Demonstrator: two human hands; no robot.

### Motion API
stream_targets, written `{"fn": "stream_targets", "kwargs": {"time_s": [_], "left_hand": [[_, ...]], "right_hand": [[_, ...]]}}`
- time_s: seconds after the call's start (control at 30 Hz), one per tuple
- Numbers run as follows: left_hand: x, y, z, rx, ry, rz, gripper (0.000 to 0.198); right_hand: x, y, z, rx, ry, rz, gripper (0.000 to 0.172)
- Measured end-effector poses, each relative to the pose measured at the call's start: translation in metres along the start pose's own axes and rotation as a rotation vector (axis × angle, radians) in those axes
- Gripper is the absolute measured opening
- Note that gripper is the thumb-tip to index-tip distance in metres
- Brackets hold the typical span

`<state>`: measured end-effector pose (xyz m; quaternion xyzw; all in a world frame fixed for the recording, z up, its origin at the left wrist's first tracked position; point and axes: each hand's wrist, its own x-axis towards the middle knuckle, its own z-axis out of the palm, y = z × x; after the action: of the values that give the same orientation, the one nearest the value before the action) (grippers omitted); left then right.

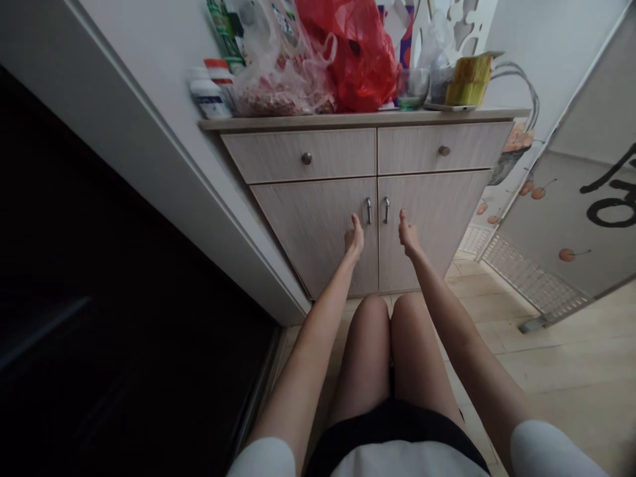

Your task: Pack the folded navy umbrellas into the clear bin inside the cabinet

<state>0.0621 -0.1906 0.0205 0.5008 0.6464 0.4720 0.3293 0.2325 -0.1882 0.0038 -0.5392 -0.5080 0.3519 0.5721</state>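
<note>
Both arms reach forward toward a pale wood-grain cabinet (318, 232) with two drawers over two doors. My left hand (354, 238) is in front of the left door, its fingers curled in and the thumb pointing up, with nothing visible in it. Just beside it is the left metal door handle (368, 211). In front of the right door, my right hand (408, 237) makes the same closed shape with a raised thumb. The right door handle (387, 210) is nearest to it. Neither hand grips a handle. Both doors and both drawers are closed.
On the cabinet top stand white bottles (207, 93), a clear plastic bag (283, 86), a red bag (355, 66), a glass (413, 89) and a yellow box (467, 79). A folding screen (561, 225) stands right; a dark doorway (99, 278) lies left.
</note>
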Motion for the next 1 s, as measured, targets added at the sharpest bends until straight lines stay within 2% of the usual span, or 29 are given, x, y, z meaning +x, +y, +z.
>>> {"fn": "stream_targets", "kwargs": {"time_s": [0.07, 0.13, 0.2, 0.27, 0.47, 0.57, 0.67, 0.8, 1.0], "left_hand": [[0.004, 0.003, 0.002, 0.079, 0.066, 0.104, 0.066], [0.011, 0.008, 0.006, 0.145, 0.107, 0.238, 0.048], [0.019, 0.012, 0.014, 0.181, 0.112, 0.352, 0.024], [0.029, 0.017, 0.023, 0.197, 0.101, 0.390, 0.011], [0.056, 0.022, 0.038, 0.199, 0.058, 0.329, 0.005], [0.057, 0.018, 0.036, 0.215, 0.029, 0.345, 0.015], [0.048, 0.012, 0.034, 0.226, 0.027, 0.354, 0.019], [0.023, 0.004, 0.026, 0.229, 0.049, 0.366, 0.021], [-0.030, -0.019, -0.005, 0.208, 0.090, 0.444, 0.020]], "right_hand": [[0.008, 0.003, 0.003, -0.048, 0.072, -0.057, 0.061], [0.019, 0.005, 0.008, -0.101, 0.126, -0.161, 0.051], [0.033, 0.005, 0.016, -0.147, 0.174, -0.237, 0.042], [0.048, 0.004, 0.025, -0.181, 0.181, -0.269, 0.038], [0.074, 0.004, 0.047, -0.212, 0.071, -0.257, 0.033], [0.073, 0.006, 0.050, -0.212, 0.084, -0.242, 0.032], [0.064, 0.010, 0.048, -0.203, 0.081, -0.255, 0.030], [0.041, 0.016, 0.034, -0.219, 0.075, -0.308, 0.029], [-0.010, 0.019, 0.000, -0.196, 0.057, -0.385, 0.036]]}}
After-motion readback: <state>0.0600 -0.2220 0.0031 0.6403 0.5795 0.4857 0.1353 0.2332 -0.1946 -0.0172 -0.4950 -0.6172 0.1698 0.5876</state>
